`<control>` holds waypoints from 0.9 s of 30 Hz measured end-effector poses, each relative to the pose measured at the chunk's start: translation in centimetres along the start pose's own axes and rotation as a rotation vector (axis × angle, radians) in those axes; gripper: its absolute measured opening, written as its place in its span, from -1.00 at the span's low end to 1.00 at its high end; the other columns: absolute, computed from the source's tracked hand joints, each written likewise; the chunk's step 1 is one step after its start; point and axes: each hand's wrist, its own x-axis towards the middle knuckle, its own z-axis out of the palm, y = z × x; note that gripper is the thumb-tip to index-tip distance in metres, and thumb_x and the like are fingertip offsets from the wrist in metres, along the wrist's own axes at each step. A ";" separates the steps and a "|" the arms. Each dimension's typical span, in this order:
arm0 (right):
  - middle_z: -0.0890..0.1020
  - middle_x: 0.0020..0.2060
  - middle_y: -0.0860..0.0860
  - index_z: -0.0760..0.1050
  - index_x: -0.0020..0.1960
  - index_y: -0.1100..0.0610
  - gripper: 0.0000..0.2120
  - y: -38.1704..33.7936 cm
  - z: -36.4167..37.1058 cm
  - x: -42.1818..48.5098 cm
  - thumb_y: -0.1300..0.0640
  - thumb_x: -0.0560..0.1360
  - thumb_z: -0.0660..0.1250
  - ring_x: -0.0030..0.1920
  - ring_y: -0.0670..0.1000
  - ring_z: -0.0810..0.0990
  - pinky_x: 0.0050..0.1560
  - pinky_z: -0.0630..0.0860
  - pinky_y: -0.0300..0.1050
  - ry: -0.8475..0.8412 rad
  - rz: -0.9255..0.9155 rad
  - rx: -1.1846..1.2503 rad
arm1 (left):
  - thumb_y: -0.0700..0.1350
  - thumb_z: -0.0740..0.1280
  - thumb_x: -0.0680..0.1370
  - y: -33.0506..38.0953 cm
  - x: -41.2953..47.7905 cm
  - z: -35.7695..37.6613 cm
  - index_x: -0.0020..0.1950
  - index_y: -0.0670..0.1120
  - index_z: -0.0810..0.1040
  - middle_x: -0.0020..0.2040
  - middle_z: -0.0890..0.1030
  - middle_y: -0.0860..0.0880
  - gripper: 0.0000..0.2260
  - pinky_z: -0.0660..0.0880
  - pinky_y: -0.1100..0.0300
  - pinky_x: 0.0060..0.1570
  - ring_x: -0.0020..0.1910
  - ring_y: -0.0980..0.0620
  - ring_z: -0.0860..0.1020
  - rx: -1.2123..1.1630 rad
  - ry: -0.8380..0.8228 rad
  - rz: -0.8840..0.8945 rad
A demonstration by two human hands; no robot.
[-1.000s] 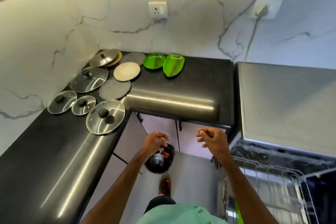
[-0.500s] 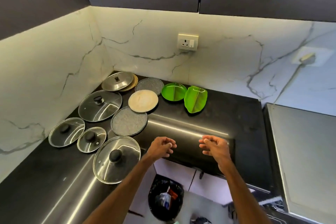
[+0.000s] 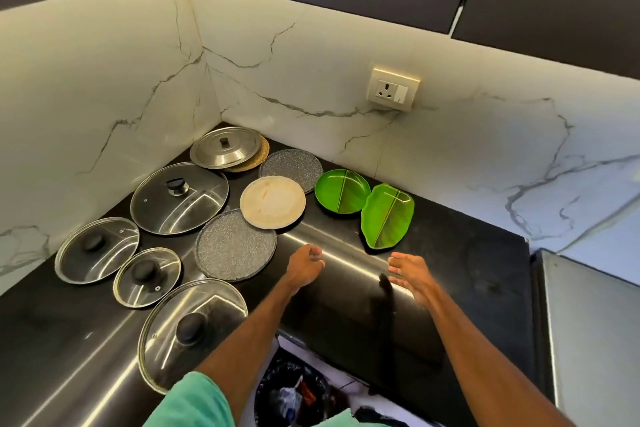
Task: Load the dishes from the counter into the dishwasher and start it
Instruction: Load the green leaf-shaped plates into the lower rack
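Note:
On the black corner counter (image 3: 460,263) lie several glass lids (image 3: 192,331), a steel lid (image 3: 225,147), two speckled grey plates (image 3: 235,246), a beige plate (image 3: 273,202), a round green plate (image 3: 341,191) and a leaf-shaped green plate (image 3: 386,217). My left hand (image 3: 304,265) hovers just right of the near grey plate, fingers loosely curled, holding nothing. My right hand (image 3: 410,270) hangs below the leaf-shaped plate, fingers relaxed and empty. The dishwasher (image 3: 595,340) shows only as a grey top at the right edge.
A marble backsplash with a wall socket (image 3: 393,89) rises behind the counter, with dark cabinets above. A black bin (image 3: 294,392) with rubbish stands on the floor below the counter edge.
The view has lifted from the floor and dishwasher rack to the counter. Both hands have moved forward over the counter toward the plates, and the right hand's fingers have loosened.

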 end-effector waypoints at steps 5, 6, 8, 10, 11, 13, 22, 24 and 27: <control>0.48 0.31 0.40 0.39 0.36 0.45 -0.62 -1.0 1.3 4.4 0.25 0.63 0.30 0.35 0.32 0.49 0.34 0.47 0.16 0.067 0.157 0.178 | -0.04 0.48 0.36 -0.5 4.0 0.8 0.24 -0.07 0.57 0.13 0.67 0.01 -0.55 0.60 -0.03 0.20 0.13 0.07 0.63 -0.125 -0.093 -0.086; 0.49 0.29 0.40 0.38 0.35 0.46 -0.60 -1.0 1.6 5.2 0.23 0.62 0.32 0.33 0.33 0.51 0.34 0.47 0.16 0.092 0.173 0.204 | -0.06 0.49 0.39 0.0 4.3 0.9 0.25 -0.11 0.57 0.13 0.66 -0.02 -0.56 0.62 -0.01 0.15 0.13 0.04 0.63 -0.148 -0.096 -0.098; 0.54 0.20 0.40 0.43 0.28 0.46 -0.61 -1.0 2.3 6.4 0.22 0.59 0.38 0.24 0.32 0.57 0.26 0.53 0.14 0.143 0.196 0.245 | -0.11 0.50 0.47 1.0 4.9 1.1 0.24 -0.15 0.56 0.12 0.65 -0.06 -0.62 0.65 0.06 0.04 0.12 -0.02 0.64 -0.202 -0.073 -0.119; 0.58 0.06 0.36 0.50 0.09 0.40 -0.74 -1.1 2.7 7.6 0.22 0.55 0.43 0.03 0.26 0.66 -0.03 0.63 0.03 0.167 0.223 0.271 | -0.13 0.50 0.49 1.6 6.2 1.5 0.20 -0.17 0.57 0.09 0.65 -0.10 -0.68 0.65 0.11 -0.02 0.08 -0.04 0.65 -0.259 -0.053 -0.162; 0.61 -0.03 0.32 0.51 0.00 0.36 -0.81 -1.1 2.7 8.1 0.23 0.54 0.44 -0.12 0.18 0.67 -0.22 0.64 -0.06 0.173 0.237 0.275 | -0.13 0.49 0.49 2.1 6.7 1.8 0.15 -0.17 0.58 0.06 0.66 -0.12 -0.72 0.65 0.11 -0.02 0.02 -0.02 0.65 -0.278 -0.040 -0.177; 0.63 -0.29 0.19 0.51 -0.04 0.31 -0.89 -1.2 2.5 8.4 0.28 0.54 0.42 -0.37 0.02 0.59 -0.49 0.56 -0.19 0.162 0.250 0.285 | -0.16 0.47 0.50 3.5 7.4 2.3 -0.04 -0.13 0.58 -0.07 0.64 -0.14 -0.89 0.65 0.03 0.02 -0.11 -0.01 0.61 -0.321 -0.008 -0.214; 0.49 -0.46 0.03 0.49 -0.21 0.19 -0.85 -1.8 -2.8 1.5 0.32 0.53 0.33 -0.54 -0.12 0.39 -0.60 0.21 -0.28 -0.006 0.130 0.304 | 0.09 0.45 0.50 7.4 16.9 4.3 0.22 -0.25 0.49 -0.02 0.66 -0.13 -0.51 0.66 0.12 -0.15 -0.14 -0.11 0.70 -0.353 0.268 -0.349; 0.49 -0.46 0.03 0.52 -0.23 0.18 -0.84 -1.4 -4.0 0.0 0.31 0.53 0.34 -0.52 -0.12 0.40 -0.57 0.22 -0.27 -0.011 0.114 0.231 | -0.07 0.41 0.57 10.3 15.2 3.8 0.15 -0.21 0.47 -0.12 0.58 -0.11 -0.72 0.47 0.36 -0.54 -0.44 0.05 0.57 -0.308 0.291 -0.342; 0.51 -0.43 0.06 0.55 -0.19 0.21 -0.88 -0.8 -5.5 -1.4 0.27 0.53 0.35 -0.46 -0.07 0.42 -0.53 0.24 -0.24 -0.008 0.087 0.165 | -0.21 0.37 0.56 11.0 16.1 3.4 0.02 -0.22 0.48 -0.17 0.56 -0.11 -0.88 0.39 0.28 -0.59 -0.54 0.12 0.47 -0.209 0.286 -0.354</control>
